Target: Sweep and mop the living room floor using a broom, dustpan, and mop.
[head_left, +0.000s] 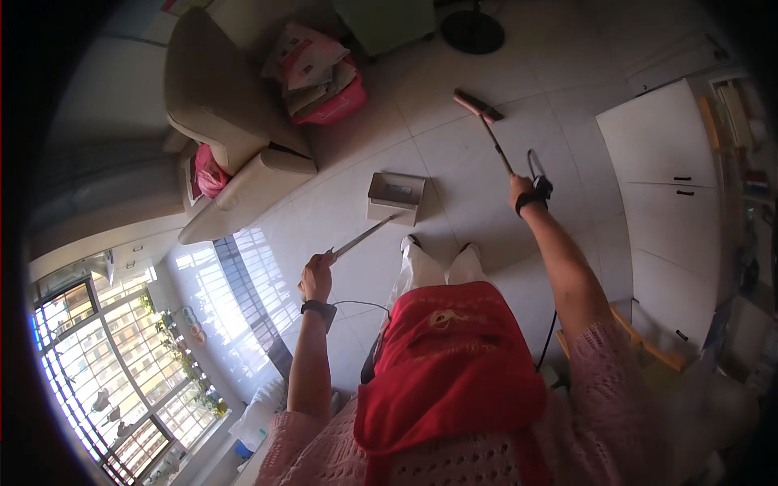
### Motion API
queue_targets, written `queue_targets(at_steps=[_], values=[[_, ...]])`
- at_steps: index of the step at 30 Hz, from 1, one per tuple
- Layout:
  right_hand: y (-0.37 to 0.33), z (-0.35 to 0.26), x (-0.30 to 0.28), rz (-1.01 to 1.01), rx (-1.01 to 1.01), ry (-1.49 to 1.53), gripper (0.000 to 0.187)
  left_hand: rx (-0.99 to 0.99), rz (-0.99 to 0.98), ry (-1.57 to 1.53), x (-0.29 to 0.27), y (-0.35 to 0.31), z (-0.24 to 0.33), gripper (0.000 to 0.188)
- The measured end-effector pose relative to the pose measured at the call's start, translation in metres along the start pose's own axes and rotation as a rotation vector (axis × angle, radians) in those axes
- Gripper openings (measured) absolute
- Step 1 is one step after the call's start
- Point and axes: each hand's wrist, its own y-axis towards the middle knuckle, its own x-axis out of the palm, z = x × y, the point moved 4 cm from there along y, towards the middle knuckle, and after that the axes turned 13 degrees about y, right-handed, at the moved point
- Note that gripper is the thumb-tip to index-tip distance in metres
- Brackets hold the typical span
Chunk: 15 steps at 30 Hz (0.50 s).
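Note:
My left hand [316, 276] is closed around the handle of a dustpan [395, 212], whose pale box-shaped pan stands on the tiled floor just beyond my feet. The handle slants up from the pan toward me. Off to the right, my right hand [521, 190] grips the long handle of a broom [478, 106]. Its pinkish head with dark bristles is at the floor, farther out than the dustpan and apart from it. Dark bands with cables sit on both my wrists. A red apron [454, 364] covers my front.
A beige sofa [219, 89] stands at the left, with a pink bin [336, 101] full of bags beside it. White cabinets [664, 146] line the right side. A round dark stand base [472, 32] is at the far end. A barred window [121, 356] is at lower left.

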Motion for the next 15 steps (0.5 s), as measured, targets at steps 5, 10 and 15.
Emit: queue_targets(at_steps=[5, 10, 15], values=[[-0.116, 0.054, 0.025, -0.095, -0.163, -0.049, 0.049, -0.003, -0.019, -0.005, -0.002, -0.001, 0.000, 0.042], [-0.237, 0.070, -0.022, -0.212, -0.091, 0.132, 0.055, 0.052, 0.012, -0.036, -0.002, -0.001, -0.004, 0.041], [-0.310, 0.092, -0.035, -0.082, 0.200, 0.460, 0.045, 0.078, -0.018, -0.037, 0.000, -0.002, -0.005, 0.040]])
